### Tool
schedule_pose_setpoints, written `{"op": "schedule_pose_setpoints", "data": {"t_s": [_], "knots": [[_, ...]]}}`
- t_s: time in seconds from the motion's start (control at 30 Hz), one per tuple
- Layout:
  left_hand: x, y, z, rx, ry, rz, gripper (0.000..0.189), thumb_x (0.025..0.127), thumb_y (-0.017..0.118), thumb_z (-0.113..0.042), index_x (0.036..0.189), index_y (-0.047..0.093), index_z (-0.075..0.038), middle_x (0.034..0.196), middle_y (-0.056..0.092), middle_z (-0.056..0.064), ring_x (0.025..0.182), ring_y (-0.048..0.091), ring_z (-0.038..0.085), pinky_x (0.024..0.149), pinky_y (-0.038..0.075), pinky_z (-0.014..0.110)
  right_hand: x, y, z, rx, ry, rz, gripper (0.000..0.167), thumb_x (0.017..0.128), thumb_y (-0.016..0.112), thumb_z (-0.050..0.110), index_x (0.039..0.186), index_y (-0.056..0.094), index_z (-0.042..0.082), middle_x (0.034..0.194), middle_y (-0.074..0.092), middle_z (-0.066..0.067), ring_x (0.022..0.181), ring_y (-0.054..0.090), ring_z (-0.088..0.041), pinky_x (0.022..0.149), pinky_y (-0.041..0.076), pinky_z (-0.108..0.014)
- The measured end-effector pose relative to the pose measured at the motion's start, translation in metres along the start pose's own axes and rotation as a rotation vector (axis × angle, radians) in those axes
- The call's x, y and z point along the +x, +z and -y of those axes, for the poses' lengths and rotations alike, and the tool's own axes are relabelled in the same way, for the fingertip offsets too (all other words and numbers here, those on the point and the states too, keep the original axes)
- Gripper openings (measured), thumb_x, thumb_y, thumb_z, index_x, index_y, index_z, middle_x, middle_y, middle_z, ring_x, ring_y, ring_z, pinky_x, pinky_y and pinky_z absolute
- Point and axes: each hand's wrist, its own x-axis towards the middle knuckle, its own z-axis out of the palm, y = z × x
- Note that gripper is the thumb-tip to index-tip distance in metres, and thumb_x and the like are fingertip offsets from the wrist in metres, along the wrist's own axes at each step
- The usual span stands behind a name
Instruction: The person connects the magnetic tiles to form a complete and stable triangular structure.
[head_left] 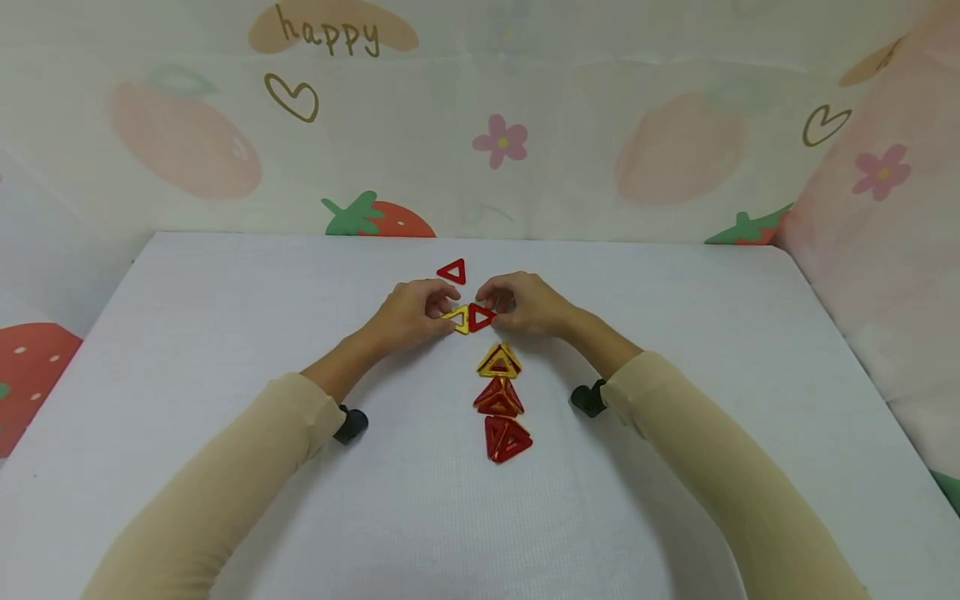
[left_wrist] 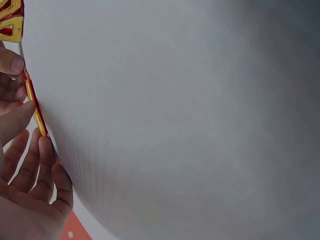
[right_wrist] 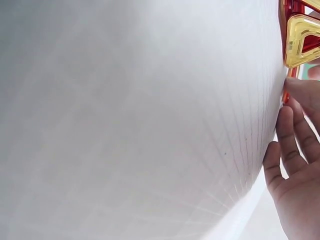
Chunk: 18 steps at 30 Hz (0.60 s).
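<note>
In the head view, my left hand (head_left: 414,313) pinches a yellow triangular magnetic tile (head_left: 466,321) at its left corner. Opposite it, my right hand (head_left: 529,305) pinches a red triangular magnetic tile (head_left: 472,317) by its right corner. The two tiles meet edge to edge, low over the white table. The left wrist view shows the yellow tile (left_wrist: 39,120) nearly edge-on between thumb and fingers. Beyond my hands lies a single red triangular tile (head_left: 461,272). In the right wrist view, the right fingers partly hide the red tile.
Nearer me, a small yellow-and-red pyramid (head_left: 499,372), a red pyramid (head_left: 498,407) and joined red triangles (head_left: 507,442) stand in a row on the white table (head_left: 337,500). Behind the table hangs a printed cloth (head_left: 570,167).
</note>
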Motion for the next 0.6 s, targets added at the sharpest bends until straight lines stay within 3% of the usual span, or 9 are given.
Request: {"op": "schedule_pose_setpoints", "data": {"t_s": [0.6], "knots": [[-0.0008,0.0011,-0.0017,0.018,-0.005,-0.013,0.040,0.086,0.077,-0.006,0.122,0.063,0.000,0.102,0.067,0.012,0.092,0.059,0.025,0.085,0.051,0.034,-0.0002,0.0002,-0.0004,0.010,-0.011,0.015,0.032,0.087,0.071,-0.001,0.119,0.068,0.002,0.105,0.065,-0.008,0.098,0.058,-0.022,0.091,0.050,-0.033]]}}
